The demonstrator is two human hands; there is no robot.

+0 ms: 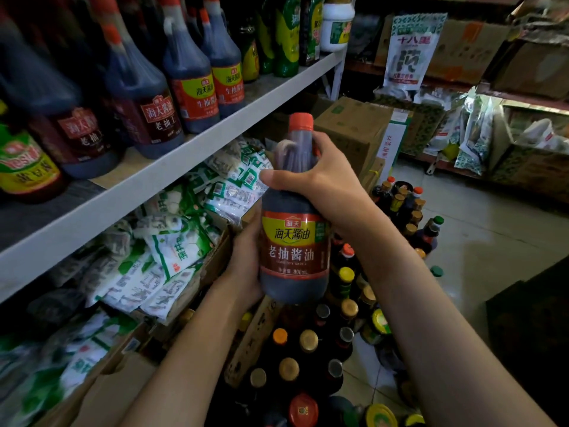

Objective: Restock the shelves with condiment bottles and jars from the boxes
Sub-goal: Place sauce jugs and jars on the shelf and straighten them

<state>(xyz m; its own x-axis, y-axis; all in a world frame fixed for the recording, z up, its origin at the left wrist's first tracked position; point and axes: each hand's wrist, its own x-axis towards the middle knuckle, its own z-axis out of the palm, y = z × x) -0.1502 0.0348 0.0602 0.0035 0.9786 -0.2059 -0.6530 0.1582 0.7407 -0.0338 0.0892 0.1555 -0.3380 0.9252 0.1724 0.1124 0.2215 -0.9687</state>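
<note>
Gripping soy sauce bottle (294, 235) — right hand (320, 183) neck, left hand (246, 263) base

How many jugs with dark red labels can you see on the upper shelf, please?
2: the left jug toward the upper shelf's left, the right jug beside it, next to a yellow-labelled jug. Rows behind may hide more.

Bare arms, bare hands
Both forearms showed uncovered along their visible length; the left hand (246, 266) and right hand (321, 180) were bare.
</note>
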